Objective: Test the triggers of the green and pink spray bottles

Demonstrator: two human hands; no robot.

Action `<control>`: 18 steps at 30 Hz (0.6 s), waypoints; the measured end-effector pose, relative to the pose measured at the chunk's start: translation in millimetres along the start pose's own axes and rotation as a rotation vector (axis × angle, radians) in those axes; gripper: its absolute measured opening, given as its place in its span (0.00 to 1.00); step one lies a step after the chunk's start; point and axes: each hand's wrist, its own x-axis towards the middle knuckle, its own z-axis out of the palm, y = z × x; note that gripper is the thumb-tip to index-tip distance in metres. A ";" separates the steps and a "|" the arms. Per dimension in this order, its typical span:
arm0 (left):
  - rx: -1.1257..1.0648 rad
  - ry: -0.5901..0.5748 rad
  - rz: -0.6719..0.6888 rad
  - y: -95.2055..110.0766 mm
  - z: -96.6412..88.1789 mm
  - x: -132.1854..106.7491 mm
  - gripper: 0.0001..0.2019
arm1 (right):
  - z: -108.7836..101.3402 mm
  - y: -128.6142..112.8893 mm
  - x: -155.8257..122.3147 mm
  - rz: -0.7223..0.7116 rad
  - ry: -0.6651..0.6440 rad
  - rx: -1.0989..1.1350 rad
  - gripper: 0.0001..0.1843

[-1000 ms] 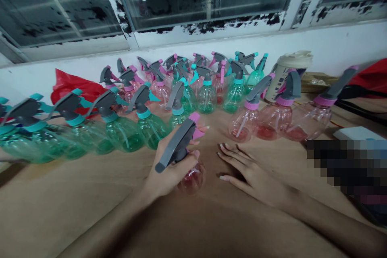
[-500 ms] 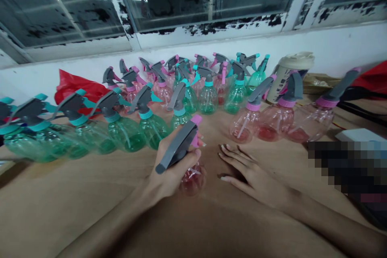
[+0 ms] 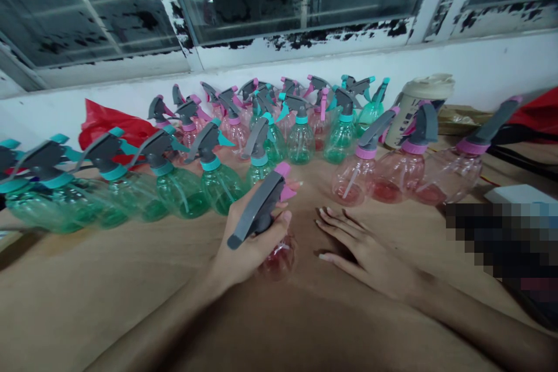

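Observation:
My left hand (image 3: pixel 248 232) is wrapped round the neck of a pink spray bottle (image 3: pixel 279 258), which stands on the table in front of me. Its grey head points away from me, with a pink nozzle and pink trigger; the index finger is stretched out past the trigger. The hand hides the collar and part of the body. To the right, my right hand (image 3: pixel 364 247) lies palm down on the wooden table (image 3: pixel 314 331), fingers stretched, holding nothing. Just beyond the left hand stands a green spray bottle (image 3: pixel 258 168).
Green spray bottles (image 3: pixel 178 192) form a row on the left. Three pink spray bottles (image 3: pixel 399 174) stand at right. More of both colours crowd the back by the wall, near a pale lidded cup (image 3: pixel 421 104) and a red bag (image 3: pixel 113 133). A blurred-out dark patch covers the right edge.
The left index finger has come off the pink trigger and straightened forward, and the trigger now stands out from the head. The right hand has stayed in place.

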 end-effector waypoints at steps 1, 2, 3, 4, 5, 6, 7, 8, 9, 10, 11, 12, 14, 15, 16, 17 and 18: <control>0.000 -0.002 0.004 -0.6 -0.1 -0.2 0.14 | -0.3 -0.2 0.1 0.000 -0.005 -0.007 0.32; 0.004 -0.005 0.008 -1.2 -0.2 -0.4 0.14 | -0.6 -0.4 0.1 0.001 -0.007 -0.011 0.32; 0.010 -0.007 0.013 -1.6 -0.3 -0.7 0.14 | -0.9 -0.7 0.2 0.003 -0.009 -0.012 0.32; 0.019 -0.007 0.016 -1.8 -0.4 -1.0 0.14 | -1.2 -1.0 0.2 0.007 -0.008 -0.008 0.32; 0.030 -0.002 0.017 -1.8 -0.3 -1.3 0.13 | -1.5 -1.2 0.3 0.011 -0.006 -0.001 0.31; 0.039 0.008 0.017 -1.7 -0.1 -1.6 0.12 | -1.6 -1.4 0.3 0.014 -0.005 0.008 0.32; 0.045 0.022 0.016 -1.4 0.1 -1.7 0.11 | -1.7 -1.5 0.3 0.017 -0.003 0.017 0.32; 0.047 0.035 0.014 -1.2 0.4 -1.8 0.10 | -1.8 -1.6 0.3 0.017 0.000 0.024 0.32; 0.046 0.046 0.013 -1.1 0.6 -1.8 0.09 | -1.7 -1.6 0.3 0.016 0.004 0.030 0.32; 0.042 0.051 0.014 -1.2 0.8 -1.7 0.08 | -1.7 -1.5 0.3 0.016 0.008 0.034 0.32; 0.037 0.049 0.019 -1.5 1.0 -1.5 0.08 | -1.7 -1.4 0.3 0.015 0.012 0.035 0.32; 0.030 0.042 0.027 -2.1 1.1 -1.5 0.09 | -1.6 -1.4 0.3 0.014 0.014 0.033 0.32; 0.014 0.024 0.046 -3.8 1.2 -1.7 0.10 | -1.7 -1.4 0.3 0.010 0.009 0.020 0.32; 0.002 0.017 0.053 -4.6 1.3 -2.0 0.12 | -1.7 -1.5 0.4 0.007 0.003 0.010 0.32; -0.013 0.013 0.055 -5.1 1.5 -2.4 0.14 | -1.8 -1.6 0.5 0.005 -0.002 0.000 0.32; -0.027 0.014 0.049 -5.3 1.6 -2.9 0.15 | -1.7 -1.8 0.6 0.005 -0.007 -0.010 0.32; -0.037 0.019 0.038 -5.1 1.6 -3.3 0.16 | -1.6 -1.9 0.7 0.007 -0.011 -0.015 0.32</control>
